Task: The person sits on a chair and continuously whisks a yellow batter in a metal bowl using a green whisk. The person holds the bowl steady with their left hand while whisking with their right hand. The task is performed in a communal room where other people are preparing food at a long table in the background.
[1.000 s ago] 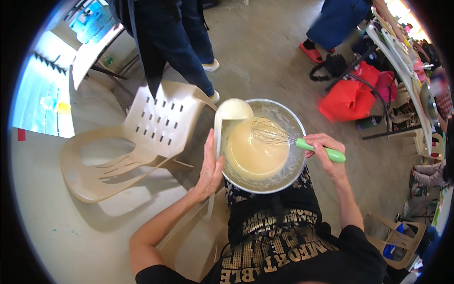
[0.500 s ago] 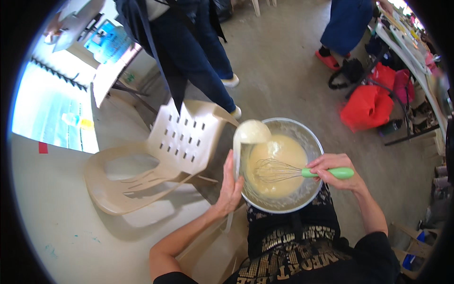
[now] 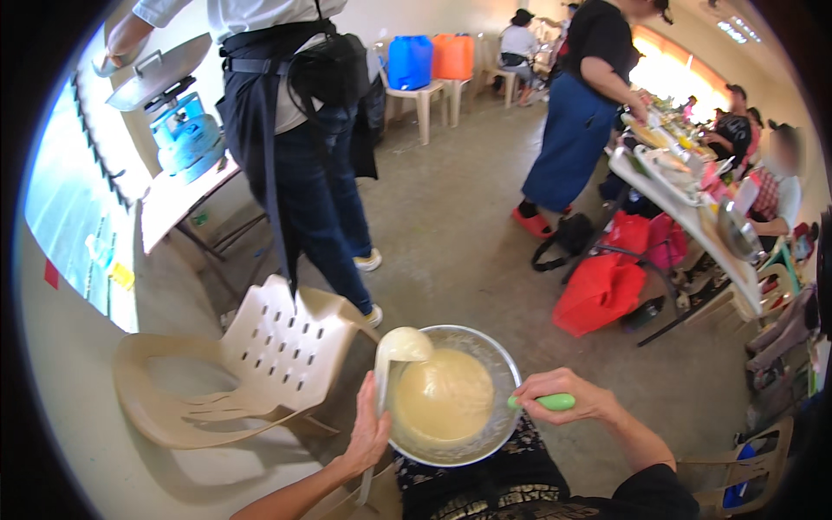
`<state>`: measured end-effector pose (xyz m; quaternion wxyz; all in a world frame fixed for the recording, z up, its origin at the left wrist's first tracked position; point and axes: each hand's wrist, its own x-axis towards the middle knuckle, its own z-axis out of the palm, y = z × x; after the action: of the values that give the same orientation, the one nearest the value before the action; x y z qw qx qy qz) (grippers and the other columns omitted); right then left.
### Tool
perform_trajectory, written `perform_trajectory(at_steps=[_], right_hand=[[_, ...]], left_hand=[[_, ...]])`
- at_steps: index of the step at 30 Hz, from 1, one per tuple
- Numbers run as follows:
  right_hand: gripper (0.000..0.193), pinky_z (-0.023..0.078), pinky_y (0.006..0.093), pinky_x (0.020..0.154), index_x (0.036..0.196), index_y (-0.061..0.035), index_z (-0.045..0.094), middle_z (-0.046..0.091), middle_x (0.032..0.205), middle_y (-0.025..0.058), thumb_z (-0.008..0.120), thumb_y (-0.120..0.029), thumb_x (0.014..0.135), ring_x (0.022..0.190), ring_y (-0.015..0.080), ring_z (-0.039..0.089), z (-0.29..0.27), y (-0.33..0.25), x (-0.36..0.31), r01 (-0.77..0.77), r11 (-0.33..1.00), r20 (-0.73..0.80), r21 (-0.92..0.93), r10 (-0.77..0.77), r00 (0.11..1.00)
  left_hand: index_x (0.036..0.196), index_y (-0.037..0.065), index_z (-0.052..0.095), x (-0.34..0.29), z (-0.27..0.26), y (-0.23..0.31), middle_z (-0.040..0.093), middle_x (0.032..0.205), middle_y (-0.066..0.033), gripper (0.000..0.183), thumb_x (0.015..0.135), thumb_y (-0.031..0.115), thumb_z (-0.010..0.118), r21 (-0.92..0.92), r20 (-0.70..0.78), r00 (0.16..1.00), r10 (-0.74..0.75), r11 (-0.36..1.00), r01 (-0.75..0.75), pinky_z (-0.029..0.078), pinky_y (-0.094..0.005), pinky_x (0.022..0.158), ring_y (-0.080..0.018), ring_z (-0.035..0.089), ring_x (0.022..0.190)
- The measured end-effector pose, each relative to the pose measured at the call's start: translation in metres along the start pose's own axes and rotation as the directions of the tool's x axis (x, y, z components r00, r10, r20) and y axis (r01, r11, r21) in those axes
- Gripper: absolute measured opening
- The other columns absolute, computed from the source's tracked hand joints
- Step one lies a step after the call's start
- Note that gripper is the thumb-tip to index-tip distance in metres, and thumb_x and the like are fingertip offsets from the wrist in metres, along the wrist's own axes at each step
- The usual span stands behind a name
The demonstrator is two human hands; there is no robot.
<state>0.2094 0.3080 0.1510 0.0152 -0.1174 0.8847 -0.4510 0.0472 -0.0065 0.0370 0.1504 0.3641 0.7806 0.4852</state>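
Note:
A metal bowl (image 3: 505,379) of pale creamy batter (image 3: 442,395) rests on my lap. My left hand (image 3: 370,431) presses flat against its left rim and pins a white ladle (image 3: 401,345) whose cup stands above the rim. My right hand (image 3: 568,397) grips the green handle of a whisk (image 3: 551,401); its wires reach into the bowl and are hard to make out.
A beige plastic chair (image 3: 260,364) lies tipped over to my left. A person in dark trousers and apron (image 3: 295,147) stands just beyond it. Red bags (image 3: 607,290) sit on the floor at right beside a long table (image 3: 685,208) with other people.
The view has tilted up, so the bowl now sits lower in the picture and more of the room shows. The whisk has shifted inside the bowl; both hands keep their hold.

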Motion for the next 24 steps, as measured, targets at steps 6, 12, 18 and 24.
perform_trajectory(at_steps=[6,12,18,24], right_hand=[[0.013,0.052,0.0317,0.070,0.097,0.0019,0.066,0.067,0.094,0.0149,0.060,-0.003,0.086,0.079,0.0240,0.065,0.043,-0.006,-0.005,-0.035,0.963,-0.070,0.266,0.055,0.996],[0.014,0.053,0.0342,0.073,0.097,-0.0002,0.064,0.065,0.108,0.0163,0.062,-0.004,0.083,0.084,0.0270,0.065,0.078,0.002,0.020,0.185,0.982,-0.194,-0.043,-0.189,0.963],[0.014,0.055,0.0351,0.073,0.090,0.0004,0.066,0.068,0.099,0.0170,0.066,-0.005,0.077,0.082,0.0282,0.067,0.060,-0.001,0.001,0.105,0.949,-0.217,-0.296,-0.174,0.960],[0.013,0.055,0.0319,0.071,0.087,0.0024,0.070,0.070,0.089,0.0166,0.066,-0.004,0.077,0.073,0.0255,0.069,0.046,-0.026,-0.016,-0.041,0.998,-0.174,-0.048,0.033,0.984]], left_hand=[[0.146,-0.002,0.009,0.003,0.001,0.008,0.008,0.151,-0.0255,0.067,0.088,0.009,0.041,-0.021,0.026,1.000,0.010,1.000,-0.010,0.014,-0.0436,0.115,-0.0393,0.011,0.141],[0.145,-0.004,0.011,0.003,0.000,0.008,0.009,0.150,-0.0269,0.066,0.088,0.009,0.041,-0.018,0.008,1.000,0.017,1.000,-0.017,0.014,-0.0427,0.115,-0.0396,0.011,0.141],[0.146,-0.001,0.014,0.000,0.006,-0.008,0.013,0.151,-0.0238,0.068,0.086,0.009,0.044,-0.041,-0.038,0.997,0.060,0.997,-0.061,0.009,-0.0402,0.116,-0.0356,0.011,0.142],[0.146,-0.003,0.011,0.000,0.008,-0.002,0.010,0.151,-0.0244,0.064,0.090,0.009,0.041,-0.048,-0.030,0.997,0.073,0.996,-0.074,0.013,-0.0388,0.116,-0.0362,0.011,0.142]])
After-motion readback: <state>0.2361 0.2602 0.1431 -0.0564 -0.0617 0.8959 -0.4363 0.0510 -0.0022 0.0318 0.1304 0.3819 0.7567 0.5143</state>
